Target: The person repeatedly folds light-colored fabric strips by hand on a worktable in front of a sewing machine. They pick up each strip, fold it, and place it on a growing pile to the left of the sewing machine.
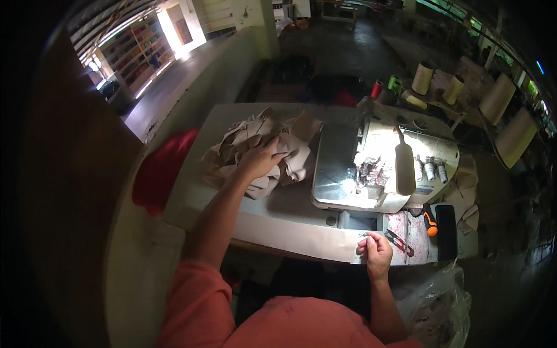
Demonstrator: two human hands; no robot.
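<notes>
A loose heap of beige fabric pieces [293, 159] lies on the left part of the sewing table. My left hand [262, 160] reaches across onto this heap, thumb and forefinger apart against the cloth. Its other fingertips are hard to see. My right hand [378, 255] is at the front edge of the table, fingers curled in toward the thumb. Whatever may be between those fingertips is too small to make out. Along the front edge runs a flat beige strip [290, 235], its right end beside my right hand. Thread snips [400, 242] with reddish handles lie just right of that hand.
A lit sewing machine [383, 168] stands right of the heap, with a lamp [405, 168] over it. An orange-and-black tool [430, 223] and a dark phone [446, 232] lie near the front. Thread cones [422, 78] stand behind. A clear plastic bag [435, 307] hangs below.
</notes>
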